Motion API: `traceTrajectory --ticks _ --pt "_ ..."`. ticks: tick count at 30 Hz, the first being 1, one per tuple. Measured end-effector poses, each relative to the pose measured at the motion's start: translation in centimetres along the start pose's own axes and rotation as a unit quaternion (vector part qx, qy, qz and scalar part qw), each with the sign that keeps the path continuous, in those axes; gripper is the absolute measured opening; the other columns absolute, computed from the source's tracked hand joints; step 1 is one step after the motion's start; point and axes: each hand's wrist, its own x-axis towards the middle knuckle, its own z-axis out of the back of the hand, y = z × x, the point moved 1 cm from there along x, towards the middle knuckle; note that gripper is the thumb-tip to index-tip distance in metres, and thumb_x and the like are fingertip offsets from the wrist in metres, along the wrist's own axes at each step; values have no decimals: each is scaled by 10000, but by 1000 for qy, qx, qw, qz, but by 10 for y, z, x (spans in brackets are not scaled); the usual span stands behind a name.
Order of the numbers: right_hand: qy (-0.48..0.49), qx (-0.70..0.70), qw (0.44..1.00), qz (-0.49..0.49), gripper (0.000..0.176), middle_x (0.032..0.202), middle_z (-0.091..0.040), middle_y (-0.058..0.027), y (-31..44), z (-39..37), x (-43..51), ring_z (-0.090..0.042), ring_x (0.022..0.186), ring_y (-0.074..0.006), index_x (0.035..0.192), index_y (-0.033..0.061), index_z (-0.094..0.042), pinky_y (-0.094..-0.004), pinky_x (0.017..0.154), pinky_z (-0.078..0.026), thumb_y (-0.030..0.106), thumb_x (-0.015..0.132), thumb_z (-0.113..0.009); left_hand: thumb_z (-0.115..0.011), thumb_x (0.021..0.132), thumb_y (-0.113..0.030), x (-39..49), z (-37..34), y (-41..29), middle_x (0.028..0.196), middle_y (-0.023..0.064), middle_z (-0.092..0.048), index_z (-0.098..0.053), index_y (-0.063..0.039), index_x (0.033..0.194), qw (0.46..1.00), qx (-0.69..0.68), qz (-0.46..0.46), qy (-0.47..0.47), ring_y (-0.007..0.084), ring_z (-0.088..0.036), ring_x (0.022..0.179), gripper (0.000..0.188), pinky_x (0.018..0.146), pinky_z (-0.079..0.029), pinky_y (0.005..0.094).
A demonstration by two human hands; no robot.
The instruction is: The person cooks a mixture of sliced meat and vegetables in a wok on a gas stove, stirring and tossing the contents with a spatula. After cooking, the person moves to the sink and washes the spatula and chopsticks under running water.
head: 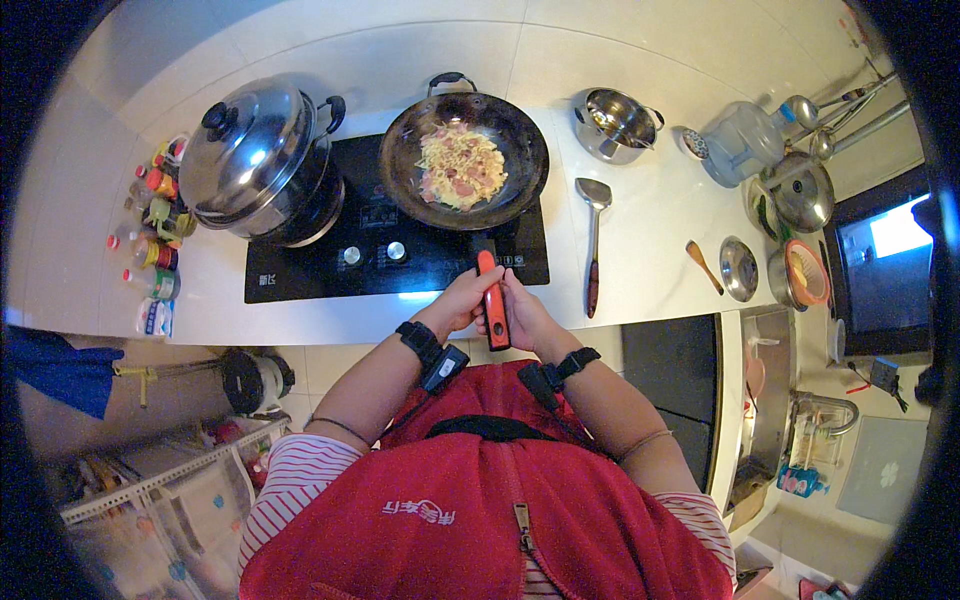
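A dark wok sits on the right part of a black glass cooktop. In its bottom lies a flat patch of yellowish shredded food with pink slices in it. The wok's red and black handle points towards me. My left hand holds it from the left, with the thumb over its top. From the right, my right hand grips the same handle; the undersides of the fingers are hidden. To the right of the cooktop lies a metal spatula with a brown grip.
A large lidded steel pot stands left of the wok, beside several bottles. At the right are a small steel pot, a wooden spatula, a metal lid, an orange basket and a large clear water jug.
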Motion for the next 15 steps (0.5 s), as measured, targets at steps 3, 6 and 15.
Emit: traceTrajectory --ticks 3,6,15 --pt "-15 -2 1000 -3 616 755 -599 -94 0 -2 -1 -595 627 -218 1019 63 -533 -335 581 -515 608 916 -266 -499 915 -417 -2 -1 0 531 25 -534 -505 -108 801 1000 -11 -2 0 129 -436 318 329 263 -319 260" --pt "-18 18 1000 3 603 758 -598 -102 0 -2 -1 -595 625 -225 1020 57 -532 -344 582 -521 598 917 -286 -504 914 -415 -1 -1 2 538 27 -539 -512 -103 791 1000 -25 -10 5 126 -432 314 336 261 -320 258" --pt "-54 15 998 -30 583 762 -604 -112 -5 10 8 -592 613 -243 1001 41 -545 -355 569 -523 571 924 -313 -519 906 -407 4 1 5 565 33 -553 -534 -93 816 999 -32 -18 -13 128 -470 350 327 273 -327 250"
